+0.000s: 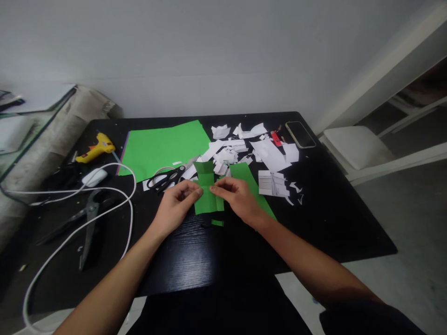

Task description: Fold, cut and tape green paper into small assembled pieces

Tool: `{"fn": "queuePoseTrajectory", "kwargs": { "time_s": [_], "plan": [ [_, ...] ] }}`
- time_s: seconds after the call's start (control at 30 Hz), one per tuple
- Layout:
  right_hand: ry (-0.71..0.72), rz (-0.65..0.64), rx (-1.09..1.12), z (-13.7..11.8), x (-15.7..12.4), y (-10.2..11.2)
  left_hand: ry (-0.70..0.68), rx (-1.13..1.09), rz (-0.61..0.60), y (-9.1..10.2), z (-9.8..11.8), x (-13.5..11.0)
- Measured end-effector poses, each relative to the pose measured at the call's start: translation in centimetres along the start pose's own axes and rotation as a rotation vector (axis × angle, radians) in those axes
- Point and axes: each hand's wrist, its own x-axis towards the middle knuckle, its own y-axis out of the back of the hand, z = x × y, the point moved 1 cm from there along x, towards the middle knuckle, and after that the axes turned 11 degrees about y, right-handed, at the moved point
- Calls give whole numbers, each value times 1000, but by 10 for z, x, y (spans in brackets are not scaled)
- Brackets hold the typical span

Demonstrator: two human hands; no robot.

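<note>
A small creased piece of green paper is held up over the front middle of the black table. My left hand pinches its left edge between thumb and fingers. On the other side, my right hand is closed on the right part of the same piece. A tiny green scrap lies just below it. Beyond my right hand, a larger green strip rests on the table, partly covered by that hand. Black-handled scissors lie close to my left hand.
Large green sheets lie at the back left beside a yellow glue gun. A white cable loops around big shears. White paper scraps spread across the back, with a red object and a phone at right.
</note>
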Motion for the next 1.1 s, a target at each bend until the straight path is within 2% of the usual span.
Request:
{"fn": "queuePoseTrajectory", "kwargs": {
  "time_s": [0.27,0.5,0.7,0.93,1.1],
  "plan": [
    [2,-121,3,-1,-2,-1,-40,-14,-62,-2,3,0],
    [-5,-6,-46,-1,0,2,-34,14,-54,1,2,2],
    [-27,5,61,-2,-1,-1,-31,-12,9,-1,1,1],
    [-41,11,66,3,-2,-4,15,-83,-26,-6,-2,-1],
    [-27,13,95,2,0,-2,47,-110,10,-2,-4,0]
  ]
}}
